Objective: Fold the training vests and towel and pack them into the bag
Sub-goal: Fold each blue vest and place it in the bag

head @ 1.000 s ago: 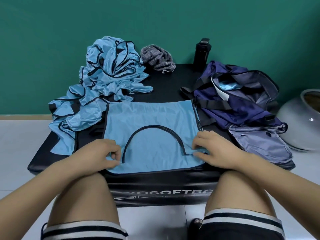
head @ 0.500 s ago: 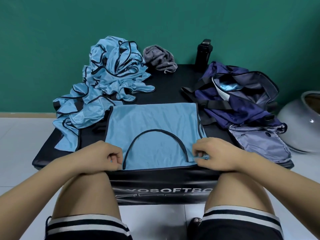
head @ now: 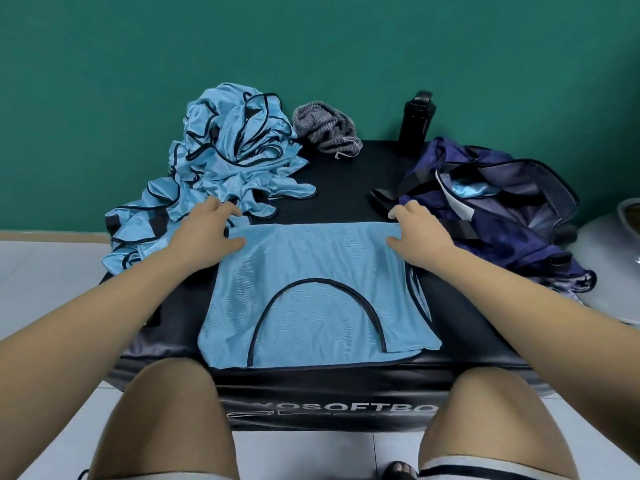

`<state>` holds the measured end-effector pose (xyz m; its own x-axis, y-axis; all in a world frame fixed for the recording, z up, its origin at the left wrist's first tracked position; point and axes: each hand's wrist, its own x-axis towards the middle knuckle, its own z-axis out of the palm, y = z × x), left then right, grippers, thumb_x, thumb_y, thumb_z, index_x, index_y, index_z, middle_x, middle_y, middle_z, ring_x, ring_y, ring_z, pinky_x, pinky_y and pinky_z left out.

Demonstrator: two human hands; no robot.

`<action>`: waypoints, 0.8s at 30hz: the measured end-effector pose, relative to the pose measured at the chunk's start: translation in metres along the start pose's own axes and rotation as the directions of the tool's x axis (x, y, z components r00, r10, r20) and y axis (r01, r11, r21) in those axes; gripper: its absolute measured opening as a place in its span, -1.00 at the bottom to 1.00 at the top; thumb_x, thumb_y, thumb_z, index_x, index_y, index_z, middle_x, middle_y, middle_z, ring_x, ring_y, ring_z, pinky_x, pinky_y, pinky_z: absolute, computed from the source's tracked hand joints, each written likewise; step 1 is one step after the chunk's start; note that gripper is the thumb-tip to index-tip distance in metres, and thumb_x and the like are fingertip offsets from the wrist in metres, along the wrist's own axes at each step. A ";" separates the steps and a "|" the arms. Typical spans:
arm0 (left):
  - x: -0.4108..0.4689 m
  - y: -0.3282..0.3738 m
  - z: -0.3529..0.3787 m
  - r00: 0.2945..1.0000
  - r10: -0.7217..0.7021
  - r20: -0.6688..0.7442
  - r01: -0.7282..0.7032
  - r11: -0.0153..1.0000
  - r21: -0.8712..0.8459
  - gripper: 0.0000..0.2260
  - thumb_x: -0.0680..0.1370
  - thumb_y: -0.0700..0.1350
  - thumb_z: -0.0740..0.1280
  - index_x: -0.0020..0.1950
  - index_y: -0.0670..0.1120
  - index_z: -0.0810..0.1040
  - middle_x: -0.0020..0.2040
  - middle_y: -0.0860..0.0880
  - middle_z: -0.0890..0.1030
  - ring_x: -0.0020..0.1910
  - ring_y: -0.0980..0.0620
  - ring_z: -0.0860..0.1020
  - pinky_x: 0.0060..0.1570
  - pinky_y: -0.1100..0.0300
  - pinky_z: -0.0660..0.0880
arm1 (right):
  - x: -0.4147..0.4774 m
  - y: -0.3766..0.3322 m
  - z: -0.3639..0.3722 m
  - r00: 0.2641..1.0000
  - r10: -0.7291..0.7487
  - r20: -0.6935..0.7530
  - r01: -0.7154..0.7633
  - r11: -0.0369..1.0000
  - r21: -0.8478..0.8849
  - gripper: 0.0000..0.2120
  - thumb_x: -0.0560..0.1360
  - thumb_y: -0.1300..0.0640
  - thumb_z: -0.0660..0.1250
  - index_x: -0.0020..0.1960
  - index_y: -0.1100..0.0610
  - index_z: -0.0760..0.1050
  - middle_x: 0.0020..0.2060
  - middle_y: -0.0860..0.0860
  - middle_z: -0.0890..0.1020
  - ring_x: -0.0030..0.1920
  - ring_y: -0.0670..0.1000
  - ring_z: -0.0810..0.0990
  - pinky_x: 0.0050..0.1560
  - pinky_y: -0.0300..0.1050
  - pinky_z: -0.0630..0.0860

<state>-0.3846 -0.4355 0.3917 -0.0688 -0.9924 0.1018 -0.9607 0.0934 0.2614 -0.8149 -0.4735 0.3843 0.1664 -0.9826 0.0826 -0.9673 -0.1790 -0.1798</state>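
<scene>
The far corners of the flat light-blue mesh vest [head: 311, 271] are covered by the left hand [head: 204, 230] and right hand [head: 420, 232], with thumbs laid on the cloth; whether it is pinched cannot be told. Much is judged left to do. Beyond-left of this vest a heap of crumpled blue vests [head: 235, 157] lies unfolded, beyond it the bunched grey striped towel [head: 325, 129]. To its right is the open navy fabric bag [head: 502, 209], in which some blue cloth is glimpsed. Nothing is seen in the way.
</scene>
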 end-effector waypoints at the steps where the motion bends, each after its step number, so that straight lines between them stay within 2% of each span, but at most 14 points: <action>1: 0.008 -0.004 0.002 0.999 -0.017 0.029 0.017 0.999 0.029 -0.53 0.51 0.14 0.54 0.36 0.07 0.52 0.16 -0.03 0.43 0.18 -0.11 0.45 0.17 -0.12 0.53 | 0.004 -0.004 0.002 1.000 -0.020 -0.019 0.020 1.000 -0.021 -0.51 0.54 0.00 0.46 0.41 0.10 0.45 0.23 0.10 0.46 0.26 0.20 0.47 0.24 0.15 0.47; 3: 0.019 -0.011 0.005 0.996 -0.024 0.089 0.019 0.998 0.059 -0.62 0.53 0.17 0.52 0.27 0.08 0.57 0.10 -0.01 0.43 0.10 -0.08 0.46 0.10 -0.07 0.53 | 0.002 -0.023 0.007 0.997 -0.074 -0.036 0.073 0.997 -0.032 -0.55 0.55 0.01 0.44 0.39 0.09 0.47 0.23 0.10 0.48 0.25 0.21 0.47 0.25 0.15 0.43; 5: 0.026 -0.015 0.006 0.992 -0.032 0.119 0.025 0.998 0.059 -0.69 0.53 0.14 0.52 0.19 0.06 0.60 0.04 0.01 0.45 0.03 -0.07 0.49 0.05 -0.05 0.53 | -0.011 -0.052 0.014 0.991 -0.133 -0.016 0.134 0.991 0.029 -0.63 0.56 0.01 0.40 0.33 0.06 0.50 0.19 0.06 0.48 0.22 0.17 0.48 0.24 0.14 0.45; 8: 0.032 -0.020 0.008 0.987 -0.056 0.152 0.048 0.997 0.056 -0.65 0.48 0.09 0.56 0.20 0.05 0.59 0.03 0.01 0.47 -0.02 -0.05 0.53 -0.01 -0.02 0.54 | -0.049 -0.106 0.025 0.962 -0.271 0.025 0.261 0.945 0.199 -0.75 0.58 0.00 0.37 0.23 0.04 0.51 0.09 0.03 0.51 0.15 0.15 0.53 0.13 0.11 0.51; 11: 0.038 -0.022 0.006 0.972 -0.086 0.220 0.074 0.995 0.059 -0.62 0.48 0.16 0.54 0.20 0.06 0.58 0.05 -0.02 0.51 -0.03 -0.05 0.55 -0.10 0.05 0.46 | -0.094 -0.163 0.033 0.900 -0.436 0.018 0.417 0.872 0.255 -0.76 0.62 -0.05 0.35 0.19 0.06 0.51 0.03 0.01 0.52 0.06 0.12 0.52 -0.05 -0.01 0.40; 16: 0.043 -0.014 -0.005 0.937 -0.194 0.292 0.223 0.972 -0.070 -0.72 0.63 0.26 0.34 0.13 0.09 0.61 0.07 0.06 0.58 0.06 -0.05 0.55 -0.01 0.05 0.46 | -0.136 -0.224 0.047 0.810 -0.583 0.054 0.556 0.795 0.243 -0.63 0.60 -0.16 0.38 0.23 0.10 0.52 0.04 0.07 0.55 0.07 0.16 0.54 -0.03 0.01 0.38; 18: 0.042 -0.014 -0.008 0.929 -0.204 0.308 0.245 0.964 -0.101 -0.75 0.63 0.21 0.35 0.11 0.07 0.62 0.07 0.05 0.59 0.00 -0.03 0.55 -0.09 0.07 0.46 | -0.142 -0.234 0.055 0.780 -0.623 0.056 0.600 0.771 0.211 -0.61 0.55 -0.15 0.43 0.20 0.12 0.53 0.02 0.09 0.54 0.05 0.18 0.54 0.00 0.06 0.44; 21: 0.044 -0.016 -0.009 0.934 -0.188 0.305 0.224 0.971 -0.089 -0.83 0.60 0.09 0.43 0.10 0.04 0.63 0.08 0.02 0.63 -0.09 0.04 0.55 -0.19 0.15 0.46 | -0.146 -0.240 0.068 0.737 -0.672 0.071 0.655 0.737 0.168 -0.62 0.46 -0.01 0.47 0.19 0.12 0.50 0.02 0.08 0.49 0.01 0.18 0.49 -0.01 0.13 0.51; 24: 0.046 -0.013 -0.010 0.936 -0.173 0.306 0.191 0.981 -0.028 -0.76 0.60 0.06 0.47 0.19 -0.01 0.59 0.08 0.03 0.59 -0.09 0.06 0.53 -0.19 0.16 0.43 | -0.151 -0.246 0.077 0.719 -0.689 0.087 0.682 0.725 0.099 -0.54 0.33 0.07 0.51 0.17 0.13 0.47 0.02 0.09 0.49 -0.02 0.18 0.46 -0.05 0.12 0.47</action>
<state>-0.3724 -0.4821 0.4022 0.0196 -0.9696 -0.2439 -0.9484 -0.0953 0.3025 -0.5876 -0.2847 0.3406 0.8030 -0.5879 0.0977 -0.5683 -0.8048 -0.1711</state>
